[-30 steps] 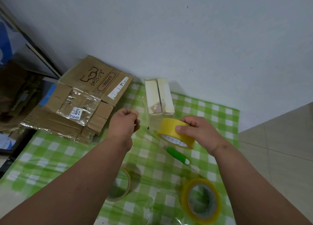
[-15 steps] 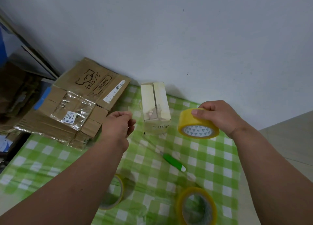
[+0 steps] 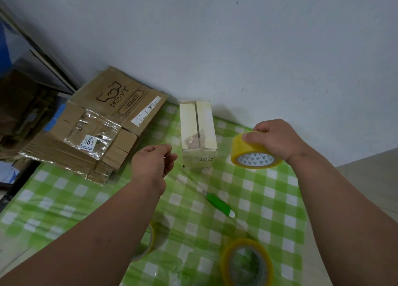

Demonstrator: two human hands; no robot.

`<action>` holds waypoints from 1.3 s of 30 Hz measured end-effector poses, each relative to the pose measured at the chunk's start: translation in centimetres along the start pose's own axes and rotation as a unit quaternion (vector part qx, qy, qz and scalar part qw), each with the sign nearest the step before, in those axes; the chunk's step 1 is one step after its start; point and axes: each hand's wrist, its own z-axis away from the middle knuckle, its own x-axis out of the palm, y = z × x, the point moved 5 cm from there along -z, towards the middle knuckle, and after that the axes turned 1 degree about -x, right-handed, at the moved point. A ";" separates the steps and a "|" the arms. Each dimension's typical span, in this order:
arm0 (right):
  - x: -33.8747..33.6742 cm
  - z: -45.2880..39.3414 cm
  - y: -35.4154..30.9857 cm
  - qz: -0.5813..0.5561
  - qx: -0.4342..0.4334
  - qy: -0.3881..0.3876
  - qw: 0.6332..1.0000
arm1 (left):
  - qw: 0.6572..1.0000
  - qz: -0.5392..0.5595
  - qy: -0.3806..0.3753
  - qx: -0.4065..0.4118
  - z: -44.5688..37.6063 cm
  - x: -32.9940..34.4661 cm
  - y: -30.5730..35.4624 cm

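Three rolls of tape are in view, and only one is off the counter [image 3: 269,201]: the yellow tape roll [image 3: 254,158]. The right hand [image 3: 277,139] holds it in the air at about three o'clock of the pale box [image 3: 198,132], just beside the box but not touching it. The right fingers and thumb curl round the roll's outer band from above, so the printed cardboard core faces the camera. The left hand [image 3: 153,163] hovers at nine o'clock of the box, well apart from the roll. Its fingers are half curled, with thumb and forefinger close together — whether they pinch a loose end of tape I cannot tell, since the film is see-through and nothing plain shows between the hands.

The roll looks light and stiff: a hard core under tight layers of slick film. It should carry well gripped across the band as it is now. The smooth face could slip under a loose hold, and the sticky free end will likely cling to skin or fold on itself if let go. That end is best taken by a narrow pinch at its edge.

At six o'clock of the box lies a green cutter [image 3: 219,205]. Nearer the camera rest a second roll [image 3: 224,264] and a third roll [image 3: 150,241], which is half hidden by the left forearm. Flattened cartons [image 3: 97,130] are stacked at ten o'clock.
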 end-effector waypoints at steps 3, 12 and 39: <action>0.4 -0.4 0.3 0.023 0.005 -0.007 1.000 | 1.000 -0.004 0.003 -0.007 -0.3 0.0 -0.4; 3.1 -1.6 1.1 0.166 0.010 -0.007 0.986 | 0.999 -0.042 0.018 -0.025 -1.3 0.3 -1.8; 9.2 -1.3 -0.2 0.152 -0.053 0.026 0.987 | 0.806 -0.476 -0.122 0.330 -1.8 2.5 3.3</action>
